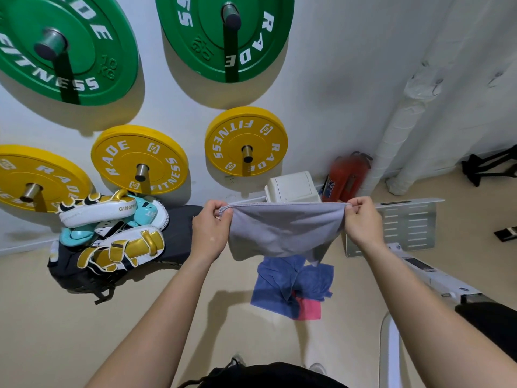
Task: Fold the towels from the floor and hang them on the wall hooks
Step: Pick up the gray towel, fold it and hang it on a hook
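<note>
Both hands up in front of the wall w/ a grey towel (282,231) stretched between them. Left hand (209,228) pinches the top left corner, right hand (362,224) pinches the top right corner; cloth sags below the grips, top hem taut. On the floor under it lie a blue towel (282,287) and a pink one (309,309), prob. a towel too, mostly covered.
</note>
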### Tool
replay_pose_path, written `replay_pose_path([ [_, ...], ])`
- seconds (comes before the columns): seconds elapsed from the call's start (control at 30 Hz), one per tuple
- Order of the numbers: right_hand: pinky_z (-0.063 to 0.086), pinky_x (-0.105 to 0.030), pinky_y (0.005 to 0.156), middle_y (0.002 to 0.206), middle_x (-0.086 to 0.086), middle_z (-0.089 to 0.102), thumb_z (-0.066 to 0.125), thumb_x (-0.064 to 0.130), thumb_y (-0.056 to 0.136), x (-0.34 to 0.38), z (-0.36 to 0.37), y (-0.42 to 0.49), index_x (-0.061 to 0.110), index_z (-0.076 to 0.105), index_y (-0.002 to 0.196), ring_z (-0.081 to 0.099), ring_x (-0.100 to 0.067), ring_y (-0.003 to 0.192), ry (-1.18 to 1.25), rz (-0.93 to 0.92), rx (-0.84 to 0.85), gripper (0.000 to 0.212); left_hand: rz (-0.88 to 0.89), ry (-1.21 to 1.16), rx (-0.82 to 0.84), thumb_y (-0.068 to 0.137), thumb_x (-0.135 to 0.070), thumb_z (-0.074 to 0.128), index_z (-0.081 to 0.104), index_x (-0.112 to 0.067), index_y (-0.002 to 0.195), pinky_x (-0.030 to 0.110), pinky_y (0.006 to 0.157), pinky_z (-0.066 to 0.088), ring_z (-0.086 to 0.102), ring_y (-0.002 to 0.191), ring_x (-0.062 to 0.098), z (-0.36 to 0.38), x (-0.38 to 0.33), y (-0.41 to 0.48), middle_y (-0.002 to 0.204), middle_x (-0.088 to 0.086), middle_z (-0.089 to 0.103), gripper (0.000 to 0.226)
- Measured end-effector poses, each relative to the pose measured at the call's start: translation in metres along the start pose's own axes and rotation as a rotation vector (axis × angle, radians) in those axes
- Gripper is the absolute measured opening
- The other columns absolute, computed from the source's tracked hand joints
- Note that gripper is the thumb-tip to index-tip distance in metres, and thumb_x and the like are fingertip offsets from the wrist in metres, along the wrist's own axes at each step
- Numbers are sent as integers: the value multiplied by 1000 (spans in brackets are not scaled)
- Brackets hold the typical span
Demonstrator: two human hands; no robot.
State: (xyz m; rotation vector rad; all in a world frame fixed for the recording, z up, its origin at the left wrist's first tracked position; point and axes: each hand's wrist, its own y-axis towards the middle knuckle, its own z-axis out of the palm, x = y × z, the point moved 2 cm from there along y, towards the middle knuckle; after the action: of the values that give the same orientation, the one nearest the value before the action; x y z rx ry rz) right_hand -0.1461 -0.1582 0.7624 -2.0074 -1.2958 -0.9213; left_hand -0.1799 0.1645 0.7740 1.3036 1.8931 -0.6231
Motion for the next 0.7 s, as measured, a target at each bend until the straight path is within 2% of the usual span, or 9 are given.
replay_pose_path([
  [0.07, 40, -31, 78, 97, -6, 62, 50, 18, 100, -3, 1, -6, 11, 56, 112, 57, -27, 94, 16, 16, -7, 15, -32, 0, -25, 94, -27, 63, 67, -14, 103, 23, 72, 38, 59, 84, 15, 4, 3, -2, 91, 0, 67, 16],
  [0.13, 43, -32, 81, 94, -4, 62, 53, 15, 99, -5, 2, -13, 8, 59, 115, 57, -25, 94, 42, 25, -15, 19, -79, -21, -42, 94, -26, 63, 68, -12, 103, 20, 69, 37, 58, 82, 14, 10, 5, -7, 88, -1, 66, 17],
  [0.23, 52, -37, 86, 93, -7, 71, 63, 16, 94, -10, 6, -26, 5, 68, 107, 65, -28, 93, 72, 63, -27, 18, -162, -68, -10, 91, -27, 66, 71, -11, 99, 23, 68, 43, 61, 78, 13, 23, 8, -18, 84, 0, 69, 19],
  [0.33, 58, -42, 78, 66, 2, 68, 69, 18, 90, -11, 24, -48, 12, 70, 87, 64, -18, 69, 187, 100, 77, 7, -243, -145, 87, 85, -31, 70, 72, -16, 91, 39, 73, 58, 67, 72, 18, 44, 10, -33, 77, 1, 73, 17],
  [0.43, 54, -36, 67, 51, 8, 59, 71, 16, 88, -7, 44, -74, 16, 68, 76, 52, -11, 54, 303, 67, 164, 13, -241, -240, 197, 83, -29, 74, 72, -16, 83, 45, 71, 60, 66, 64, 18, 62, 1, -52, 71, 4, 73, 13],
  [0.57, 50, -22, 63, 53, 11, 62, 69, 12, 90, 3, 56, -99, 17, 69, 78, 57, -3, 55, 405, 0, 258, 13, -216, -330, 267, 80, -23, 80, 74, -16, 80, 45, 71, 62, 71, 68, 20, 74, -7, -66, 72, 6, 74, 9],
  [0.7, 54, -23, 70, 73, 9, 74, 74, 14, 87, 4, 59, -103, 25, 73, 75, 69, -7, 72, 408, -47, 234, 15, -218, -393, 321, 83, -22, 79, 78, -18, 86, 46, 80, 61, 75, 80, 21, 76, -8, -71, 78, 3, 77, 5],
])
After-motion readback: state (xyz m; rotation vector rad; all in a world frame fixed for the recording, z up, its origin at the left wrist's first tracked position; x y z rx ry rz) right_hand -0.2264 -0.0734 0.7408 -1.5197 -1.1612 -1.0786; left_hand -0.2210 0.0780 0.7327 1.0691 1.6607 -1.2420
